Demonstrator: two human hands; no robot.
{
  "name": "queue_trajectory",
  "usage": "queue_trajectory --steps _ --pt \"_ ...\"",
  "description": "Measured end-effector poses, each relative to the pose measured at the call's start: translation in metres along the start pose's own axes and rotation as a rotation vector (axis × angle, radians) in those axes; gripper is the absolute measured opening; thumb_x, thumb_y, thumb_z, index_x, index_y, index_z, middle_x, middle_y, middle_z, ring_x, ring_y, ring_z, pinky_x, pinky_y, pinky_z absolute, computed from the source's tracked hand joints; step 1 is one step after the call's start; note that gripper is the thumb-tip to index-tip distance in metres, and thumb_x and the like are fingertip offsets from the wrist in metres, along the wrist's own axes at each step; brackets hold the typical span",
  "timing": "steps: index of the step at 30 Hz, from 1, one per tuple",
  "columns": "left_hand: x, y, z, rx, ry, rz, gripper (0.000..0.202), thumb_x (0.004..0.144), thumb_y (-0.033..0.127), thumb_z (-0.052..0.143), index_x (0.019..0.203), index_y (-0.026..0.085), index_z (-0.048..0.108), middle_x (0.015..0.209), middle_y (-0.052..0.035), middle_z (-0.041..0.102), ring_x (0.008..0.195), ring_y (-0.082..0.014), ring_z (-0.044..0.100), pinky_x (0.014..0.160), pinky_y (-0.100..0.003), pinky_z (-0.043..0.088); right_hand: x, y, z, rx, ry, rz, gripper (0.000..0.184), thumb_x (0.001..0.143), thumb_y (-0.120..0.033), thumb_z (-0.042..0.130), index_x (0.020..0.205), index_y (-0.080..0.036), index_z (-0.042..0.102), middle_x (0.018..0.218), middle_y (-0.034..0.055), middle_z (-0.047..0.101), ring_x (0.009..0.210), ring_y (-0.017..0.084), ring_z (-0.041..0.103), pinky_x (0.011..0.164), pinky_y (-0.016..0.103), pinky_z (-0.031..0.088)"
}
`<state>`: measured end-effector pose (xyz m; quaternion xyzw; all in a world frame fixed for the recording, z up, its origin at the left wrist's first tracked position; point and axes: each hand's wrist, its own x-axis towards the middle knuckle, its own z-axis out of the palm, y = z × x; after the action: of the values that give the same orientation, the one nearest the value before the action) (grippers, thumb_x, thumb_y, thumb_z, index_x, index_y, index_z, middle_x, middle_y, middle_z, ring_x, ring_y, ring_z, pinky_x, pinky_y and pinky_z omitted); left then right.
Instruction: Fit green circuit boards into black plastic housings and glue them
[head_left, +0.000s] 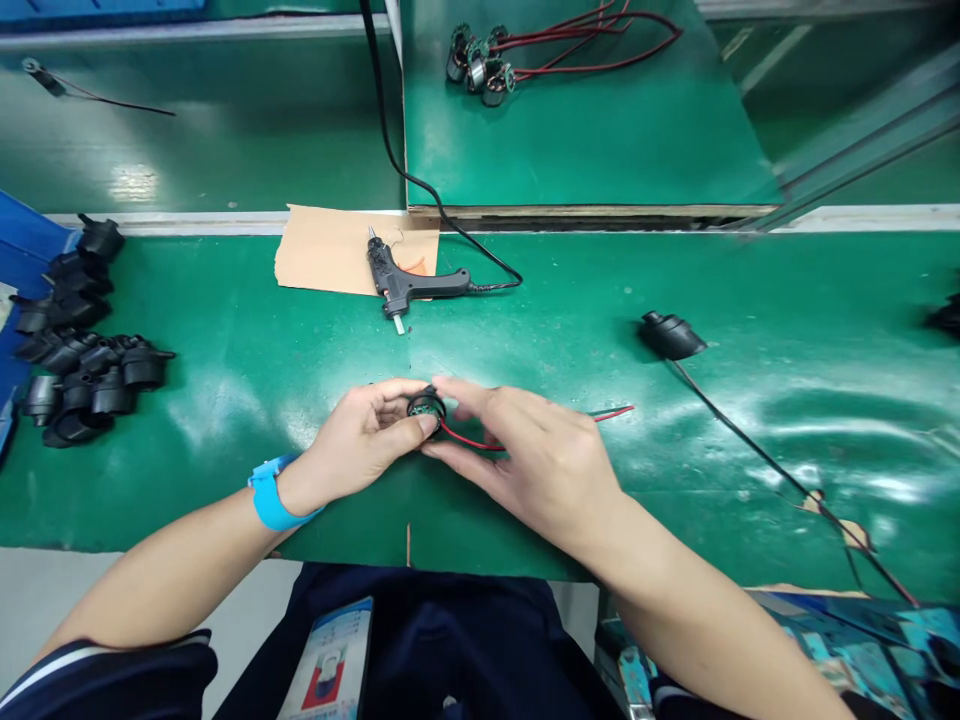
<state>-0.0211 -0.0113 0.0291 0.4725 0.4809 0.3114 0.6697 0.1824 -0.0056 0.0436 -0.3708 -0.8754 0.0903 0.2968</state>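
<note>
A small black round housing with a green circuit board (pixel 427 406) is held just above the front part of the bench. My left hand (pixel 356 440) grips it from the left, thumb pressed on the board's edge. From the right, my right hand (pixel 551 460) has its index finger at the top of the housing and its thumb at the bottom, closed around it. A red wire (pixel 469 441) leaves the board and runs beneath my right hand; red and dark wire ends (pixel 615 412) come out beyond it.
A glue gun (pixel 405 282) lies partly on cardboard (pixel 322 250), its black cord going up. Several black housings (pixel 109 375) are heaped left beside a blue bin (pixel 30 245). One black housing with a cable (pixel 673 335) lies right. Several wired motors (pixel 480 70) rest on the raised shelf (pixel 585 150).
</note>
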Motion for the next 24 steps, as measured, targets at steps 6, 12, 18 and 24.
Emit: queue_trajectory --steps 6,12,18,24 --pt "-0.001 -0.004 -0.005 0.172 0.149 0.089 0.035 0.085 0.031 0.069 0.118 0.016 0.067 0.087 -0.003 0.07 0.074 -0.0128 0.062 0.07 -0.025 0.051 -0.003 0.003 -0.023 0.075 -0.109 0.055 0.012 0.099 -0.027 0.059 0.103 -0.018 0.066 0.083 0.0012 0.072 0.071 0.012 0.068 0.065 0.023 0.052" --pt "-0.002 -0.005 -0.003 0.385 0.251 0.161 0.037 0.082 0.029 0.071 0.116 0.018 0.068 0.083 -0.0011 0.072 0.073 -0.0136 0.065 0.069 -0.025 0.052 -0.01 -0.002 -0.016 0.006 -0.225 0.09 0.038 0.09 -0.04 0.071 0.119 -0.018 0.06 0.089 0.0014 0.072 0.068 0.016 0.071 0.057 0.027 0.05" --pt "-0.002 -0.006 -0.005 0.39 0.139 0.089 0.039 0.086 0.041 0.07 0.117 0.017 0.065 0.076 0.0004 0.068 0.069 -0.0139 0.061 0.064 -0.024 0.048 -0.016 -0.015 -0.023 -0.189 -0.247 0.174 0.035 0.092 -0.045 0.067 0.114 -0.018 0.063 0.085 0.003 0.072 0.067 0.019 0.071 0.053 0.027 0.045" --pt "0.012 0.004 -0.003 0.173 -0.238 -0.103 0.058 0.082 0.067 0.066 0.099 0.012 0.068 0.075 -0.0059 0.069 0.067 -0.0157 0.062 0.064 -0.026 0.049 -0.04 -0.008 -0.053 0.238 -0.141 0.291 0.035 0.096 -0.042 0.062 0.12 -0.017 0.064 0.101 0.0055 0.075 0.088 0.015 0.071 0.077 0.024 0.053"
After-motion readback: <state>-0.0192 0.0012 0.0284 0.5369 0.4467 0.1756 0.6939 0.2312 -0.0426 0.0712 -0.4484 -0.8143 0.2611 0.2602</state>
